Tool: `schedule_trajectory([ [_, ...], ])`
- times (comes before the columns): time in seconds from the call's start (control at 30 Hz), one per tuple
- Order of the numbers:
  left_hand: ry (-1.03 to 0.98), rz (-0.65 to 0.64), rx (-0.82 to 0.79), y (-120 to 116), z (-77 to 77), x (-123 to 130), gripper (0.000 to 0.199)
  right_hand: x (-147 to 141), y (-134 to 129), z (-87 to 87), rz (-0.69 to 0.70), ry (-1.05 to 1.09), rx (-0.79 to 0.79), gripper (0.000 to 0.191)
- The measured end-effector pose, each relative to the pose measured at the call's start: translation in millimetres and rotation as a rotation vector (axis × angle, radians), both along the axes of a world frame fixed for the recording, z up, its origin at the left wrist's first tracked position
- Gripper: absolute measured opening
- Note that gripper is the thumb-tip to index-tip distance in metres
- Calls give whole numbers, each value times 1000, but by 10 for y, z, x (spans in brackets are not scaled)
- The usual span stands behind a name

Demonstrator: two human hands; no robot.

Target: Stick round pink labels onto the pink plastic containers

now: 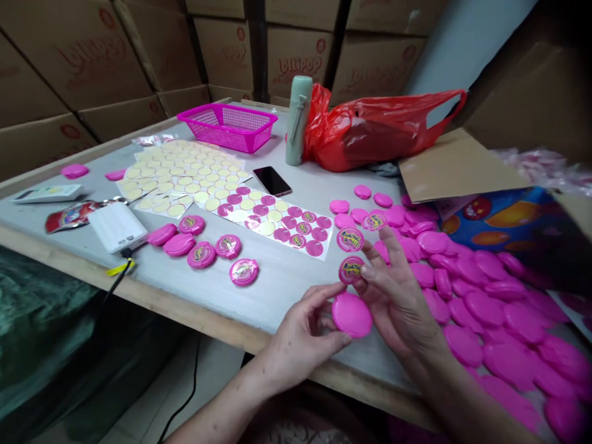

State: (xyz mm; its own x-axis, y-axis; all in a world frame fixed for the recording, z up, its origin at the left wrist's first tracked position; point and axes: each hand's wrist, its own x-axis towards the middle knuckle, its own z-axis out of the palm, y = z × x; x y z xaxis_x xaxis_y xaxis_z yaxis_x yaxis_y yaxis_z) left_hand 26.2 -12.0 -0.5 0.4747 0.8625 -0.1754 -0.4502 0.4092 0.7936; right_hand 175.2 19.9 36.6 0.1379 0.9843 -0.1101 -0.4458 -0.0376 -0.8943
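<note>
My left hand (308,330) grips a plain pink round case (352,315) between thumb and fingers, over the table's front edge. Just above it, my right hand (393,290) pinches a round printed sticker (351,270) between thumb and finger. Another round printed piece (350,239) shows just beyond the fingertips; whether it touches them is unclear. A sticker sheet (277,223) with yellow blank circles and pink stickers lies ahead. Left of my hands are several labelled pink cases (243,272). A large pile of plain pink cases (478,308) spreads to the right.
Behind stand a magenta basket (226,126), a green flask (298,120) and a red plastic bag (370,132). A phone (272,180) lies mid-table. At left is a white power bank (117,226) with a cable. Stacked cartons (300,61) line the back; an open box (462,166) sits right.
</note>
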Motion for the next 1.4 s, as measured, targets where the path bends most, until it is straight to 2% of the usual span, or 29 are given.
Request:
schedule_trajectory([
  [0.1,-107,1,-40,8,-6,24,65,4,-3,-31,-22,-55,38,80],
  [0.2,-223,36,-106,-3,13,57,61,-5,-23,-55,-38,-103,51,81],
  [0.37,-335,-51,-287,18,82,-32,53,55,-23,-24,21,-21,-21,84],
  [0.6,-334,105,-402,150,127,-128,46,300,60,40,153,-130,-42,90],
  [0.73,-334,84,-413,179,120,-115,45,369,61,26,231,-230,29,97],
  [0.93,-335,121,-395,159,77,-82,32,331,24,31,274,-298,154,92],
  [1.4,-352,106,-365,151,48,-22,28,278,-69,43,355,-371,159,94],
])
